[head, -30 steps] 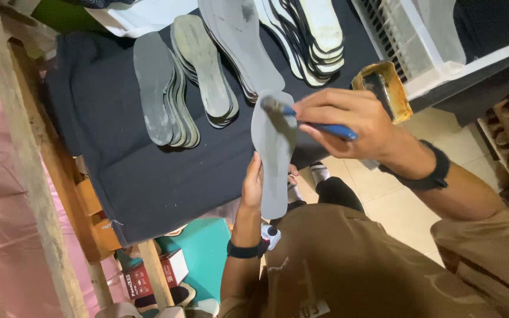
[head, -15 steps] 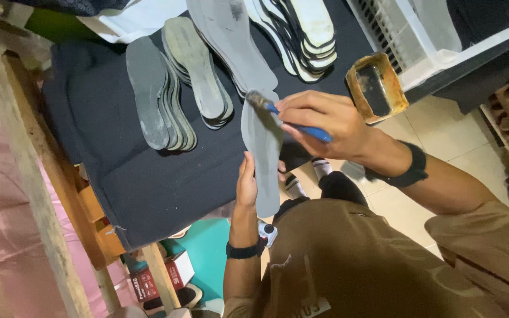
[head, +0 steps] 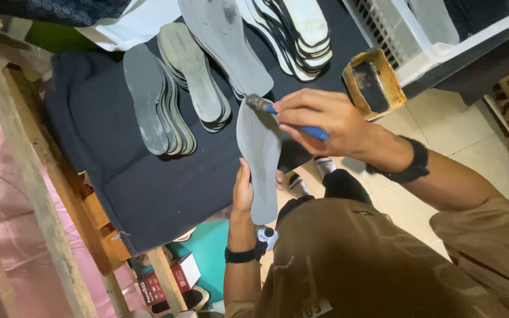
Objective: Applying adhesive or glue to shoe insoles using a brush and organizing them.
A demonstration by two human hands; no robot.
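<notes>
My left hand (head: pixel 244 189) grips a grey shoe insole (head: pixel 258 159) from below and holds it up over the near edge of a table covered in dark cloth (head: pixel 119 176). My right hand (head: pixel 319 121) is closed on a blue-handled brush (head: pixel 287 118); its bristles touch the insole's upper end. Both wrists carry black bands.
Fanned piles of grey insoles (head: pixel 154 100) lie on the cloth, with white-and-black ones (head: pixel 301 29) farther back. A small square glue tin (head: pixel 372 82) sits at the table's right edge beside a white crate (head: pixel 407 35). A wooden frame (head: pixel 25 165) stands at left; boxes sit under the table.
The brush has slid along the insole toward its upper end. The view has shifted a little; the insole stays in my left hand.
</notes>
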